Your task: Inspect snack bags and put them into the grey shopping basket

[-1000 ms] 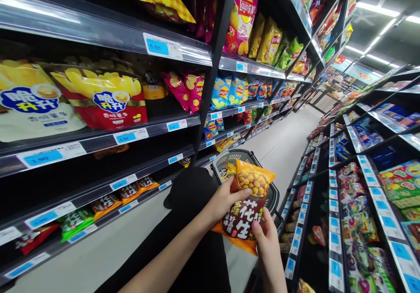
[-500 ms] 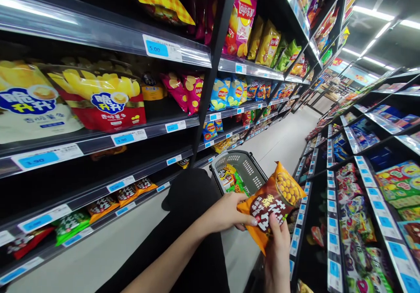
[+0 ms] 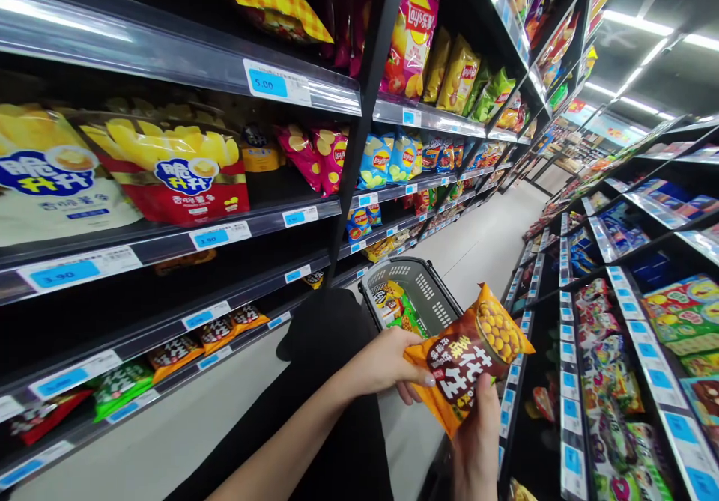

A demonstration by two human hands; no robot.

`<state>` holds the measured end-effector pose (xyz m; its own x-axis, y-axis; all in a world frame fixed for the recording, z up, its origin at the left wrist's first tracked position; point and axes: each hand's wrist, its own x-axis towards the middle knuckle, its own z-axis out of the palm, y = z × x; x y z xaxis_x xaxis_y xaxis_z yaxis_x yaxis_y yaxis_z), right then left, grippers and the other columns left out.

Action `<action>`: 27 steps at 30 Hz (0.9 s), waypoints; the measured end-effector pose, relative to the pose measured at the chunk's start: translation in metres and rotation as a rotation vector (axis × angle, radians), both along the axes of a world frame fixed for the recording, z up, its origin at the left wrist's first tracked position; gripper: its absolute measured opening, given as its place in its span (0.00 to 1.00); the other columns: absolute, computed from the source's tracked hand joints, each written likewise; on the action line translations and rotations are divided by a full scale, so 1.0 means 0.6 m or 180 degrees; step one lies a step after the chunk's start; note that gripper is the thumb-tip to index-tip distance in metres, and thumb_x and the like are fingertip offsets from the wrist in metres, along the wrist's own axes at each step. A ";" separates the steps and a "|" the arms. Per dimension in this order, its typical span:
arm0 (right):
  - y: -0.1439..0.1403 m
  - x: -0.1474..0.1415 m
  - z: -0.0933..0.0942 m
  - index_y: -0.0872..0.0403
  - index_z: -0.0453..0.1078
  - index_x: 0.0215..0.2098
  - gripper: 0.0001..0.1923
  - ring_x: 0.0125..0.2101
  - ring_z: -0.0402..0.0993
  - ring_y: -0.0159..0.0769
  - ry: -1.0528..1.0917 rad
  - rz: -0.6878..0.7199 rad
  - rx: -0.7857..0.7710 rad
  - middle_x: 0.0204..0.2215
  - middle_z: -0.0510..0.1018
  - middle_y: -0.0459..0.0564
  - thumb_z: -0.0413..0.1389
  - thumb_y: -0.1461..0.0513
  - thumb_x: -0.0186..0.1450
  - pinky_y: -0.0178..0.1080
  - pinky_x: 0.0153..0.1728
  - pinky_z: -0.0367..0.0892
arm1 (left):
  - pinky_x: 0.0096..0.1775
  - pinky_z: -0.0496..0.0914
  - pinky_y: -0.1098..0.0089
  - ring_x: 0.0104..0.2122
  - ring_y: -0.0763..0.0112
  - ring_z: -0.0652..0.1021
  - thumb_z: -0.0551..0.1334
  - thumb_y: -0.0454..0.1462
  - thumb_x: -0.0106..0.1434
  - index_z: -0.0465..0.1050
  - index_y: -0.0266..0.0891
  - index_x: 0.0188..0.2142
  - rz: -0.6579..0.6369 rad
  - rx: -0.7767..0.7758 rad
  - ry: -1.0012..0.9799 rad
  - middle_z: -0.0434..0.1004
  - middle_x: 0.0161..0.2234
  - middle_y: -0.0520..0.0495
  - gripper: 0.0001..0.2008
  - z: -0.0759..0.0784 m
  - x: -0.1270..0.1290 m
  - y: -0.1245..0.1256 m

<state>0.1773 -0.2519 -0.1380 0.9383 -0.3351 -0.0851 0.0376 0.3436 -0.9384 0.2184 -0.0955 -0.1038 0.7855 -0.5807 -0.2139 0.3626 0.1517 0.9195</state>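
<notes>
Hands are gripping an orange peanut snack bag (image 3: 469, 355) tilted sideways: right hand (image 3: 476, 445) reaching up, thumb pressing its front; left hand (image 3: 387, 362) pinching its left edge. Beyond, a grey shopping basket (image 3: 430, 291) is holding snacks.

The peanut bag (image 3: 469, 355) is glossy, crinkled plastic film. Just behind it, the basket (image 3: 419, 291) is matt grey perforated plastic. Left of the basket, the shelves (image 3: 168, 243) are matt black metal with shiny clear plastic price strips.
</notes>
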 end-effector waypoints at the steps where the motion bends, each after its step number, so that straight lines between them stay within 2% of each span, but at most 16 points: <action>1: -0.002 0.000 0.002 0.53 0.49 0.62 0.38 0.40 0.74 0.45 0.0101 0.0026 0.0114 0.45 0.74 0.56 0.51 0.46 0.59 0.49 0.40 0.70 | 0.18 0.67 0.76 0.18 0.71 0.76 0.70 0.40 0.43 0.73 0.35 0.33 -0.0114 -0.0047 0.0030 0.77 0.24 0.47 0.17 0.000 0.000 0.002; 5: -0.008 0.003 0.019 0.54 0.60 0.56 0.32 0.38 0.75 0.46 0.0458 -0.0035 0.0481 0.40 0.77 0.55 0.49 0.45 0.60 0.51 0.42 0.69 | 0.18 0.67 0.77 0.19 0.71 0.76 0.70 0.39 0.44 0.71 0.35 0.34 -0.0454 -0.0274 0.0092 0.78 0.27 0.45 0.18 0.000 -0.001 0.003; 8: -0.008 0.011 0.034 0.54 0.66 0.51 0.28 0.37 0.76 0.46 0.0444 -0.0130 0.0579 0.37 0.78 0.53 0.51 0.47 0.59 0.51 0.43 0.68 | 0.18 0.66 0.78 0.20 0.71 0.77 0.71 0.36 0.42 0.68 0.35 0.37 -0.0342 -0.0340 0.0180 0.78 0.28 0.45 0.23 -0.001 -0.001 -0.003; 12: -0.004 0.019 0.046 0.56 0.68 0.48 0.26 0.38 0.75 0.46 0.0427 -0.0155 0.0637 0.34 0.79 0.52 0.53 0.49 0.58 0.49 0.43 0.69 | 0.18 0.65 0.78 0.18 0.72 0.75 0.72 0.35 0.40 0.63 0.36 0.38 -0.0048 -0.0242 0.0190 0.77 0.25 0.48 0.27 -0.001 0.000 -0.011; 15: 0.000 0.018 0.049 0.55 0.69 0.48 0.26 0.36 0.76 0.44 0.0473 -0.0009 0.0757 0.33 0.79 0.51 0.54 0.48 0.57 0.49 0.43 0.69 | 0.20 0.67 0.76 0.19 0.72 0.75 0.72 0.36 0.39 0.62 0.35 0.39 -0.0044 -0.0183 0.0199 0.76 0.25 0.48 0.28 -0.003 0.002 -0.013; 18: 0.000 0.017 0.048 0.54 0.67 0.50 0.28 0.34 0.76 0.44 0.0612 0.0088 0.1026 0.34 0.79 0.50 0.57 0.49 0.56 0.49 0.43 0.69 | 0.25 0.71 0.69 0.21 0.69 0.76 0.71 0.38 0.40 0.61 0.36 0.43 -0.0072 0.0010 0.0100 0.75 0.27 0.49 0.32 -0.004 0.003 -0.010; 21: -0.005 0.023 0.042 0.54 0.64 0.53 0.30 0.36 0.76 0.42 0.0578 -0.0088 0.1053 0.38 0.78 0.50 0.57 0.50 0.57 0.47 0.43 0.69 | 0.39 0.71 0.58 0.36 0.59 0.77 0.71 0.39 0.40 0.63 0.38 0.47 0.0347 0.0771 -0.0643 0.75 0.37 0.44 0.33 0.002 -0.002 -0.007; 23: -0.007 0.028 0.037 0.52 0.60 0.56 0.31 0.40 0.74 0.40 0.0366 -0.0388 0.0783 0.43 0.76 0.50 0.58 0.52 0.57 0.45 0.44 0.69 | 0.52 0.62 0.53 0.51 0.51 0.68 0.71 0.40 0.39 0.65 0.40 0.49 0.0692 0.1393 -0.1311 0.68 0.49 0.41 0.35 0.009 -0.009 -0.009; 25: -0.007 0.029 0.035 0.50 0.55 0.59 0.35 0.44 0.72 0.39 0.0114 -0.0674 0.0398 0.48 0.73 0.50 0.60 0.55 0.56 0.44 0.46 0.67 | 0.58 0.51 0.52 0.59 0.49 0.55 0.71 0.41 0.38 0.64 0.42 0.53 0.0587 0.1665 -0.1697 0.58 0.57 0.41 0.40 0.015 -0.020 -0.017; 27: -0.002 0.025 0.039 0.47 0.52 0.60 0.37 0.47 0.70 0.40 -0.0047 -0.0620 0.0160 0.51 0.70 0.50 0.60 0.56 0.56 0.44 0.47 0.66 | 0.60 0.46 0.53 0.62 0.50 0.49 0.71 0.42 0.38 0.56 0.40 0.59 0.0249 0.1583 -0.1702 0.50 0.62 0.39 0.48 0.015 -0.030 -0.033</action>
<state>0.1924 -0.2530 -0.1144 0.8574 -0.5062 -0.0929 0.1217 0.3749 -0.9190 0.2003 -0.1150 -0.0950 0.8915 -0.4528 -0.0136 -0.1497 -0.3226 0.9346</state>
